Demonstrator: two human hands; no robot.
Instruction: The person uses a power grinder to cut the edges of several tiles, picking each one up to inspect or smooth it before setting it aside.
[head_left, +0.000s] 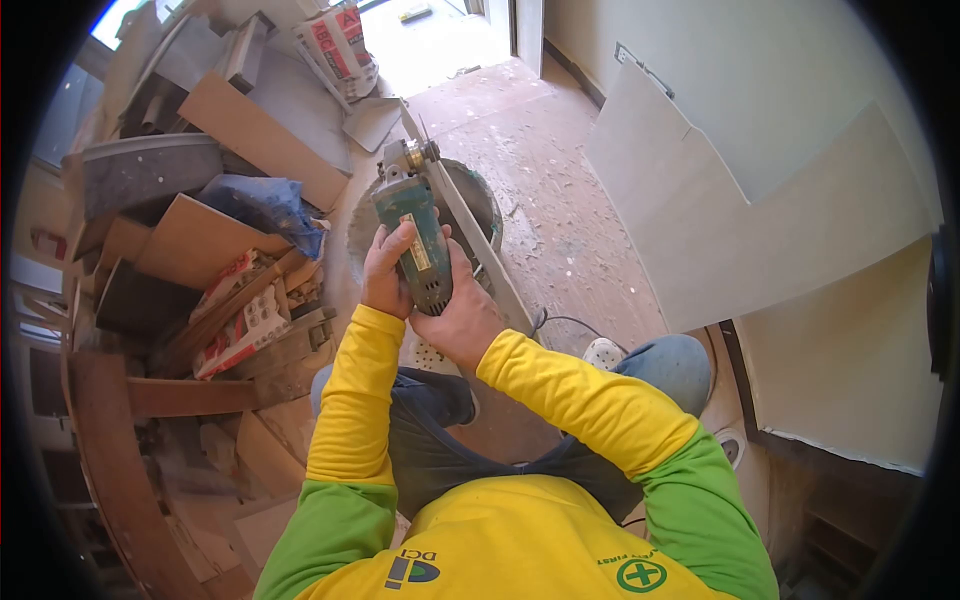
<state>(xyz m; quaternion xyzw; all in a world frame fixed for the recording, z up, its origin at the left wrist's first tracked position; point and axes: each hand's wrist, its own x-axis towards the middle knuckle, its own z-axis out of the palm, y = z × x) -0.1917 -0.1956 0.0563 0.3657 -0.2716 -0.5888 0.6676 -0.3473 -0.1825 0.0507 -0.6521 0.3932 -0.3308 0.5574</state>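
Observation:
A green angle grinder [412, 225] points away from me, its metal head and disc at the far end. Wrapped round the left side of its body is my left hand [388, 268], thumb on top. My right hand [462, 310] grips the rear and right side of the same tool. The disc is at the edge of a long, thin grey strip [470, 225], which slants from upper left to lower right. Under the strip and the tool a round bucket [362, 225] shows in part. A dark cable [570, 320] curves near my right foot.
Stacked boards and offcuts [220, 235] with a blue plastic bag [255, 205] fill the left side. A printed sack [338, 45] stands at the back. Large pale panels [720, 220] lean at the right. Chips litter the floor [570, 200]. My knees are bent either side.

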